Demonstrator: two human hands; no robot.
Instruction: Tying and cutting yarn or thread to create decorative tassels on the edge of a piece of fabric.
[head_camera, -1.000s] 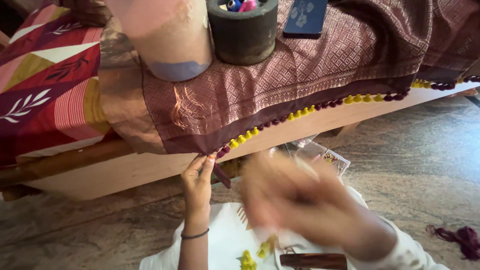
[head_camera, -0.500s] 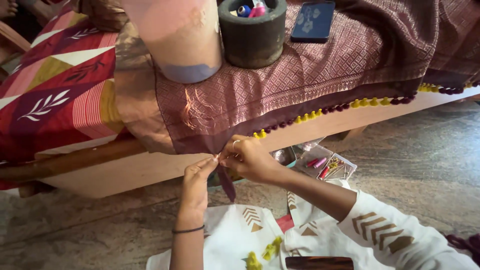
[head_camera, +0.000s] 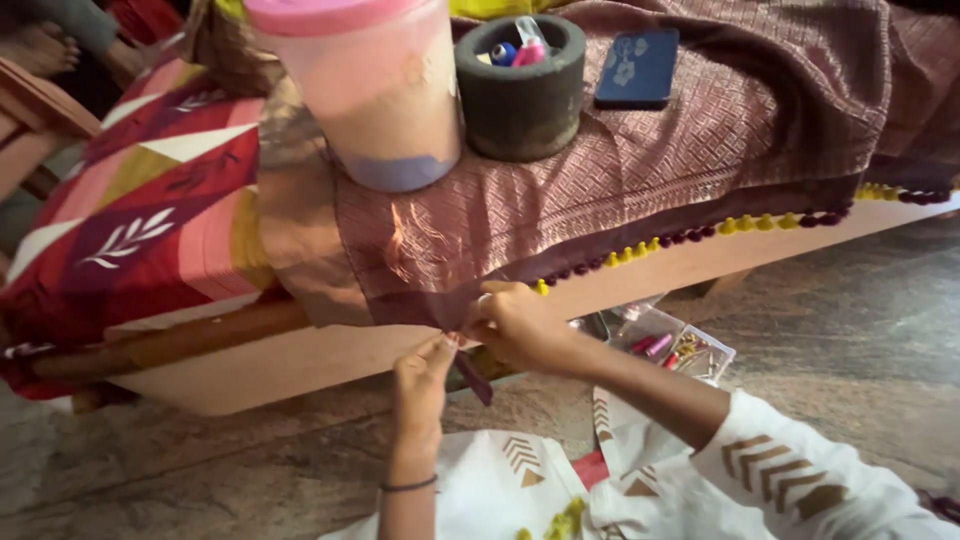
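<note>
Low wooden bench (head_camera: 330, 360), maroon cloth (head_camera: 560, 200) draped over it.
Your left hand (head_camera: 425, 370) and right hand (head_camera: 515, 325) pinch its hem (beaded trim (head_camera: 700, 232) alongside), clear box (head_camera: 670, 345) behind.

1. A thin dark bangle (head_camera: 408, 486) is worn on the wrist below the left hand (head_camera: 422, 375), whose forearm is left bare.
2. The arm behind the right hand (head_camera: 515, 325) is covered from mid-forearm by a white sleeve (head_camera: 800, 480) printed with brown chevron arrows.
3. White clothing (head_camera: 500, 480) with the same chevrons is seen below.
</note>
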